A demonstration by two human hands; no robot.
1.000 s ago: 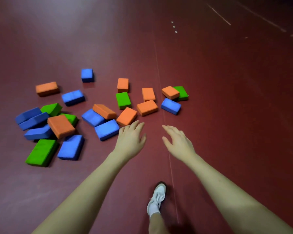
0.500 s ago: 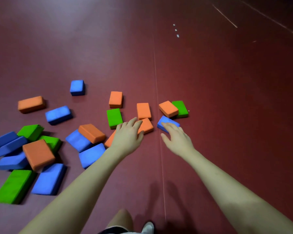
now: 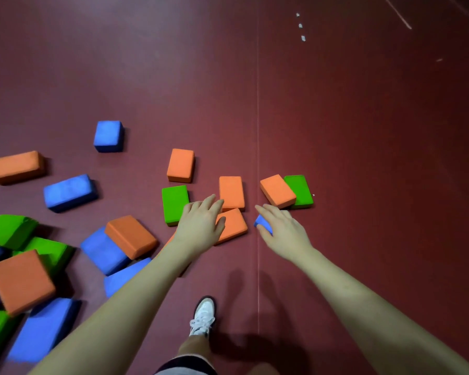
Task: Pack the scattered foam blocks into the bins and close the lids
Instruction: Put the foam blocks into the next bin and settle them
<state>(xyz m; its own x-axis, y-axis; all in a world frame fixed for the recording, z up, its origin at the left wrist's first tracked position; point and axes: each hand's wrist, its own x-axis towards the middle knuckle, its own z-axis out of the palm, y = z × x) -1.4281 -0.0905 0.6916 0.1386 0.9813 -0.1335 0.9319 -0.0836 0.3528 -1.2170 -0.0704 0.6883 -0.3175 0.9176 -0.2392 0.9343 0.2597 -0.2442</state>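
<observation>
Bare maroon floor (image 3: 363, 131) lies open beyond and right of the foam blocks (image 3: 65, 239). Visible: seven orange, about seven blue, five green. Left hand (image 3: 201, 226) rests spread on an orange block (image 3: 233, 224); right hand (image 3: 284, 230) covers a blue block (image 3: 263, 223), grip unclear.

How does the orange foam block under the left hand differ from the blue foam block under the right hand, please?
The orange foam block under the left hand shows most of its top face; the blue foam block under the right hand is almost wholly hidden, with one corner showing. The left hand lies over the orange block's near-left end with fingers fairly straight; the right hand covers the blue one, thumb against its visible corner. Both lie on the dark red floor.
</observation>
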